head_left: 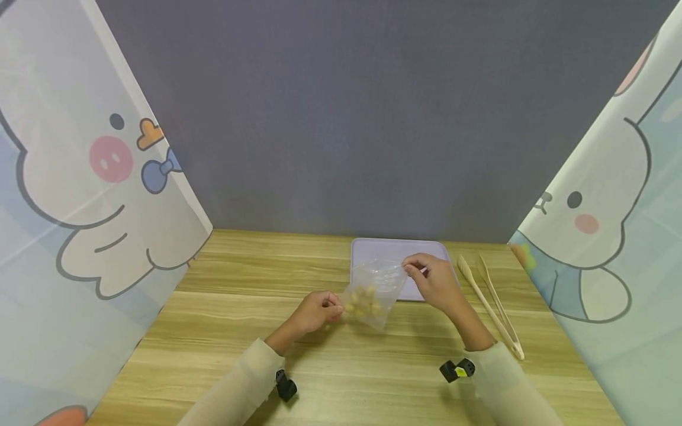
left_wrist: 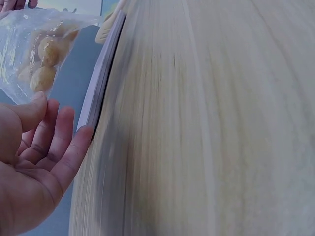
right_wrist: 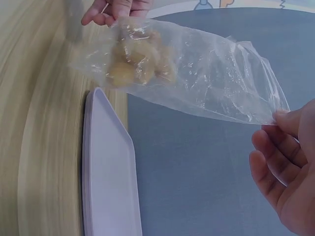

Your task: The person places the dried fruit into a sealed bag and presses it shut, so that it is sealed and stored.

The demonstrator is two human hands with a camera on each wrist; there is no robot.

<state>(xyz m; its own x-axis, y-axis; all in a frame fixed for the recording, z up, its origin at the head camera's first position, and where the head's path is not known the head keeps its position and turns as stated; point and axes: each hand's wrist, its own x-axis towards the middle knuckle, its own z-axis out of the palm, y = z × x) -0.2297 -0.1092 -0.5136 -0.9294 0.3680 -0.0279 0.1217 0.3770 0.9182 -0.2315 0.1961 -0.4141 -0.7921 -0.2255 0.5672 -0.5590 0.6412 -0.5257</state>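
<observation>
A clear plastic bag [head_left: 385,283] with several round, yellowish-brown pieces of food [right_wrist: 142,61] in its lower part is stretched between both hands, above the wooden table. My left hand [head_left: 315,312] pinches the bag's lower left edge between thumb and forefinger, its other fingers loosely bent, as the left wrist view shows. At the other end, my right hand [head_left: 434,280] pinches a top corner of the bag between thumb and fingertips. In the head view the bag overlaps the pale lilac tray [head_left: 367,247], which lies behind it.
Wooden tongs [head_left: 495,307] lie on the table to the right of the tray, angled toward the front right. A dark grey panel [head_left: 341,118] rises at the table's back edge. Cartoon-printed sheets [head_left: 602,219] flank the table [head_left: 224,319] on both sides.
</observation>
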